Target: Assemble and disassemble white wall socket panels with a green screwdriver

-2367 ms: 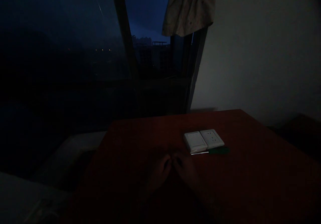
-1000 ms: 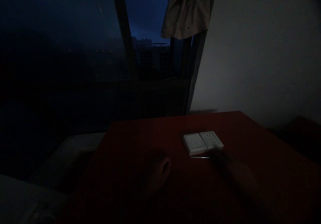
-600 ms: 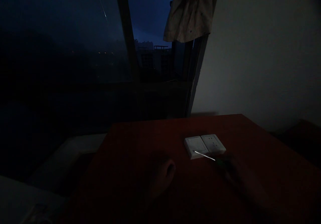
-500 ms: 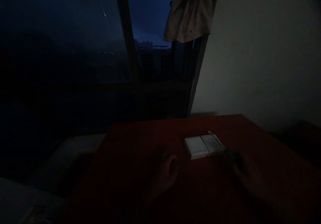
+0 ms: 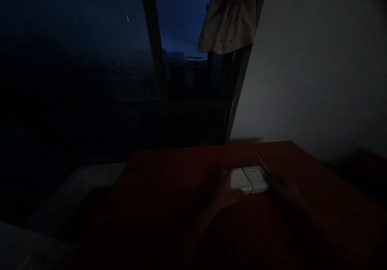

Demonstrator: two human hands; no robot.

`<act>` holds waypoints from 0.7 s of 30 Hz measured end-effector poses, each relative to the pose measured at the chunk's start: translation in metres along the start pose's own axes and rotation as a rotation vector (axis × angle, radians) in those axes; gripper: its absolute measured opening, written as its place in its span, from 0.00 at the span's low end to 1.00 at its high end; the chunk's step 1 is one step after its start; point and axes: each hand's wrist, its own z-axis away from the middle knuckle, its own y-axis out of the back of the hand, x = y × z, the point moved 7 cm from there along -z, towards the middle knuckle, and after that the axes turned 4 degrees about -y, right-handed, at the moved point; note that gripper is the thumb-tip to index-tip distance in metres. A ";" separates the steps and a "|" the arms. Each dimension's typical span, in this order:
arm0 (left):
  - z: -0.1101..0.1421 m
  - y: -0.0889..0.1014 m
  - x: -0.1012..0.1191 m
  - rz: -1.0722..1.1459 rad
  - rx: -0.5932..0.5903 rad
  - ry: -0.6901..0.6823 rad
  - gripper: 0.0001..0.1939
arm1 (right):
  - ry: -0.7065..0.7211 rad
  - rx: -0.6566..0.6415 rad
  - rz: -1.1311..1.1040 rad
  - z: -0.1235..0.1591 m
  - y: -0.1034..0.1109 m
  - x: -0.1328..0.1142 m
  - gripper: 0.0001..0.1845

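Note:
Two white square wall plates lie side by side on the red table [image 5: 169, 189]. The left one is a plain switch plate [image 5: 240, 179]; the right one is a wall socket [image 5: 255, 178] with dark slots. My left hand [image 5: 226, 193] is closed around the left side of the switch plate, fingers at its far edge and thumb at its near edge. My right hand [image 5: 282, 189], dim and partly blurred, grips a screwdriver [image 5: 273, 176] by its green handle, just right of the socket. The thin metal shaft points away from me, beyond the socket's far right corner.
Behind the table stand a dark window [image 5: 187, 121] and, to the right, a pale wall [image 5: 314, 68]. A stained cloth [image 5: 229, 24] hangs at the window's upper right. A pale ledge [image 5: 102, 174] lies left of the table. The room is very dark.
My right hand left my left hand, picked up the screwdriver from before the plates and swung its tip away from me. My left hand moved right and took hold of the switch plate.

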 end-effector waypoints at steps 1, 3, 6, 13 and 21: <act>0.000 0.000 0.001 0.004 -0.005 -0.014 0.39 | -0.001 -0.017 -0.011 0.002 -0.004 -0.002 0.28; 0.002 0.002 0.000 0.006 -0.004 -0.023 0.37 | -0.001 -0.045 -0.030 0.005 -0.010 -0.005 0.29; 0.009 0.010 -0.006 0.002 -0.009 -0.009 0.37 | 0.025 -0.073 -0.046 0.012 -0.019 -0.014 0.28; 0.047 0.053 -0.031 -0.059 -0.038 0.043 0.43 | 0.122 -0.096 -0.026 0.039 -0.061 -0.049 0.27; 0.112 0.103 -0.054 -0.190 -0.014 0.160 0.42 | 0.249 -0.149 -0.025 0.086 -0.107 -0.101 0.24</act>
